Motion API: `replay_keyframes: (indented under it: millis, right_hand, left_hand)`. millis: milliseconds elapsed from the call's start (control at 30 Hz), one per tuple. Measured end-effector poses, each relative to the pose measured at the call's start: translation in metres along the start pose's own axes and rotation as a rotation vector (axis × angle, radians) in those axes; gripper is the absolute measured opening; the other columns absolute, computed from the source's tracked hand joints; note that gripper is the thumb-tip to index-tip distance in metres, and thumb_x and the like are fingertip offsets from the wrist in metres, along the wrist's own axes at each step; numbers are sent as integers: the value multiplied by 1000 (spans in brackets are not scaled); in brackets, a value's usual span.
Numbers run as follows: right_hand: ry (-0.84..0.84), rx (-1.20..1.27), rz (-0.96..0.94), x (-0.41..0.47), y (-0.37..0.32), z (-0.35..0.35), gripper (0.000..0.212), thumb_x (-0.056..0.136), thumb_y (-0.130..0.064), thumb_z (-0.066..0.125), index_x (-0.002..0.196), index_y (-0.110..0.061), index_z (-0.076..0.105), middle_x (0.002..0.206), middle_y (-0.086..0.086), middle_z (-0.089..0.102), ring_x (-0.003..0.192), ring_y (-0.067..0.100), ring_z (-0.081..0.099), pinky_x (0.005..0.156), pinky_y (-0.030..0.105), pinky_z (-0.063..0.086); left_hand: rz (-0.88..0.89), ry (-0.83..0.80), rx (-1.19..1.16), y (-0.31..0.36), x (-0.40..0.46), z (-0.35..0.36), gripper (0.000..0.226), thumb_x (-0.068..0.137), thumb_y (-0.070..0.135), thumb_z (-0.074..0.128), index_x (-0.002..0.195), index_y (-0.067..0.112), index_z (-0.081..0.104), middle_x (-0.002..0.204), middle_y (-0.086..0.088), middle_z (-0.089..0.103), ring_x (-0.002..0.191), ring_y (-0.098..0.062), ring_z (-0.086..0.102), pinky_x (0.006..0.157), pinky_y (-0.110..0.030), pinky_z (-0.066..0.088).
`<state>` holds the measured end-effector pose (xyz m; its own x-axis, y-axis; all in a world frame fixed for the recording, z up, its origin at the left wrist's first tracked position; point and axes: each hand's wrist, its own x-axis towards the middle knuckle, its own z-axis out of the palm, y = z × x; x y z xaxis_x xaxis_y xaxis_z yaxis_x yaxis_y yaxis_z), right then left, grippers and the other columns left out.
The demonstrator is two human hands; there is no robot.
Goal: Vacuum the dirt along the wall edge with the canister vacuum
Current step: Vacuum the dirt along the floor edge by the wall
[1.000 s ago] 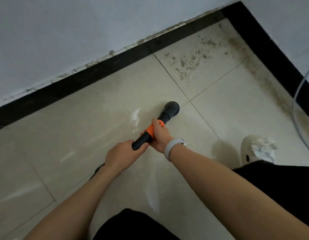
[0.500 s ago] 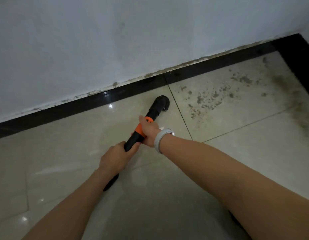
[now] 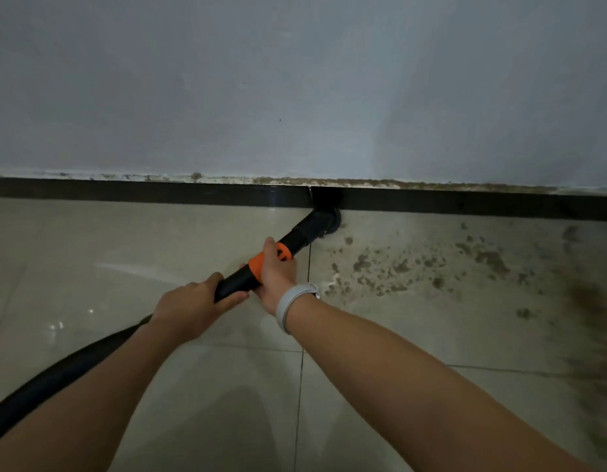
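Here, the black wand (image 3: 239,282) is gripped by both hands. The right hand (image 3: 276,279) is wrapped over the orange collar (image 3: 266,260), with a pale band (image 3: 290,306) worn on its wrist. The left hand (image 3: 193,306) is closed round the wand just behind, touching the right hand's fingers. From under the left hand, the black hose (image 3: 67,373) is seen running down and out at the lower left edge.

Ahead of the right hand, the wand is angled up and to the right, and its round nozzle (image 3: 325,221) is set on the floor (image 3: 125,253) right against the black skirting (image 3: 159,194), at a joint in the skirting and beside a grout line. Whether the nozzle's rim is pressed flat cannot be told.

The dirt (image 3: 414,264) is spread in brown specks and patches over the tile to the right of the nozzle, thickest in the middle, with a darker smear near the right edge. A crusted brown line (image 3: 363,182) is seen along the top of the skirting, below the wall (image 3: 295,80). The tiles to the left are seen glossy, with small light reflections. No container is visible; the canister itself is out of view.
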<state>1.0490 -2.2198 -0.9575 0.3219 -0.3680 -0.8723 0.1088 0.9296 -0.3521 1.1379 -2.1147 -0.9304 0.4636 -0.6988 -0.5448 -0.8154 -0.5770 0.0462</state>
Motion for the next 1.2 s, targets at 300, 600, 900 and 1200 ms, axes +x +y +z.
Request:
replay_keyframes:
  millis: [300,600,900,1200]
  right_hand:
    - [82,133,-69,-9,-47,-53,33,93,-30,57,116,-9,44,93,13,54,64,24,61,58,35,55]
    - [92,138,-118,-7,-62,-96,34,92,-27,59,115,-8,45,82,12,53,69,24,58,56,37,52]
    - [-11,13,-70,-12,-24,-41,26,94,-28,55,102,-7,43,79,12,51,66,26,58,55,37,49]
    - [-66,-156,-6,-12,13,8,33,93,-29,56,113,-8,40,90,12,51,68,27,61,52,38,49]
  left_hand:
    - [171,-40,-24,66,23,-4,50,81,74,31,92,25,37,66,7,48,57,-8,46,48,-26,30]
    - [316,171,-179,96,20,32,62,71,80,23,84,23,43,61,9,48,54,-13,49,48,-26,32]
    - [149,332,-188,37,-4,34,58,75,78,27,77,23,46,58,5,50,58,-21,54,56,-29,39]
    - [-20,351,-316,-8,-27,46,56,75,78,28,65,24,39,57,3,51,52,-18,47,55,-30,32]
